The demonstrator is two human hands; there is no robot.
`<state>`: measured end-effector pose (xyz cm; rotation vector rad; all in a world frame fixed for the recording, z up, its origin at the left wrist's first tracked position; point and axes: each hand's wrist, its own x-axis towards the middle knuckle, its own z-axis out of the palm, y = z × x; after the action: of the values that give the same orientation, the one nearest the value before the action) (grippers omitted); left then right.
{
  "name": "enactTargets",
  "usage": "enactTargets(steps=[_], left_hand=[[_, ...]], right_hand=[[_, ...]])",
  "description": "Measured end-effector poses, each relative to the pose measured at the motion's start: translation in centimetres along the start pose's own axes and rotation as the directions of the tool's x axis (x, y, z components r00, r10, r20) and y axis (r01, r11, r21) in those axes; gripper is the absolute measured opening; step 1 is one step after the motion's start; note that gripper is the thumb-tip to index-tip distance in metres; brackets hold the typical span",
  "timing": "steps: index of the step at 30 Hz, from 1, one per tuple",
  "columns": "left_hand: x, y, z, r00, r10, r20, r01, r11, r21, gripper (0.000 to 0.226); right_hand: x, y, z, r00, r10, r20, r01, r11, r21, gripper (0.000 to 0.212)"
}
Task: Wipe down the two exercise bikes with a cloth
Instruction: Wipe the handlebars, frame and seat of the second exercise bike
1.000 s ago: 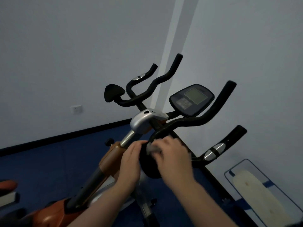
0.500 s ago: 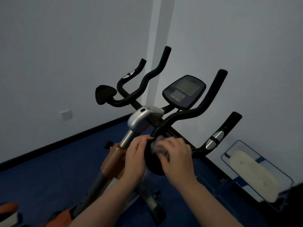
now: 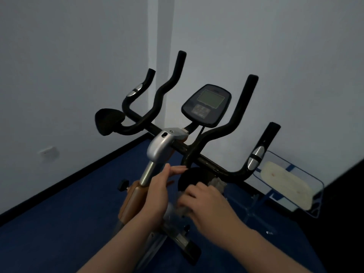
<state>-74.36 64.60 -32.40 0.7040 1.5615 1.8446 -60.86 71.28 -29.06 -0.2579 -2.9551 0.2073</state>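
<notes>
The right hand [image 3: 204, 203] gripped the cloth [image 3: 216, 184] against the near pad [image 3: 192, 179], below the bike's [image 3: 161, 148] stem. The left hand [image 3: 157, 192], fingers straight, steadied the pad's left edge and held nothing. To wipe well, the cloth probably wanted firm, overlapping strokes round the pad's rim and underside, with the left hand bracing it. The console [image 3: 206, 105], above the stem, looked untouched.

One head-worn wide-angle view looks forward and down from close above the exercise bike [image 3: 171, 146], facing a far room corner; both forearms enter from the near bottom edge, handlebars filling the centre.
</notes>
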Motion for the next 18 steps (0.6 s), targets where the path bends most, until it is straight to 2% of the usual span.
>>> enactTargets(steps=[2,4,6,7,9,12,14,16,18], left_hand=[[0.5,-0.8,-0.1,1.0,0.025,0.008,-0.025,1.0,0.006,0.048],[0.6,-1.3,0.2,0.997,0.081,-0.013,-0.081,0.996,0.029,0.047],[0.4,-1.6,0.8,0.992,0.12,-0.047,-0.117,0.992,0.054,0.043],[0.3,-1.6,1.2,0.988,0.14,-0.069,-0.134,0.988,0.082,0.039],[0.1,-1.5,2.2,0.978,0.177,-0.107,-0.162,0.978,0.135,0.031],[-0.4,-1.4,3.3,0.966,0.174,-0.191,-0.159,0.983,0.09,0.021],[-0.7,-1.9,4.1,0.954,0.171,-0.248,-0.147,0.983,0.112,0.02],[-0.8,-2.5,4.9,0.94,0.155,-0.303,-0.125,0.985,0.118,0.028],[-0.7,-2.9,5.6,0.919,0.161,-0.36,-0.124,0.985,0.122,0.029]], right_hand=[[-0.2,0.7,-1.0,0.999,0.009,0.032,-0.009,1.0,0.011,0.025],[1.0,1.8,-2.2,0.989,0.105,-0.105,-0.105,0.994,0.001,0.026],[2.2,2.5,-2.8,0.931,0.263,-0.255,-0.262,0.964,0.036,0.024],[2.3,2.5,-2.7,0.909,0.321,-0.267,-0.309,0.947,0.085,0.024],[1.3,1.9,-1.9,0.931,0.288,-0.225,-0.276,0.958,0.083,0.024],[-1.1,2.2,-1.7,0.992,0.09,-0.084,-0.088,0.996,0.031,0.024],[-0.8,3.1,-2.7,0.997,0.065,-0.029,-0.059,0.984,0.166,0.019],[0.6,4.2,-3.6,0.984,0.123,-0.127,-0.068,0.926,0.372,0.018],[2.6,5.5,-4.0,0.925,0.207,-0.319,-0.056,0.903,0.426,0.019]])
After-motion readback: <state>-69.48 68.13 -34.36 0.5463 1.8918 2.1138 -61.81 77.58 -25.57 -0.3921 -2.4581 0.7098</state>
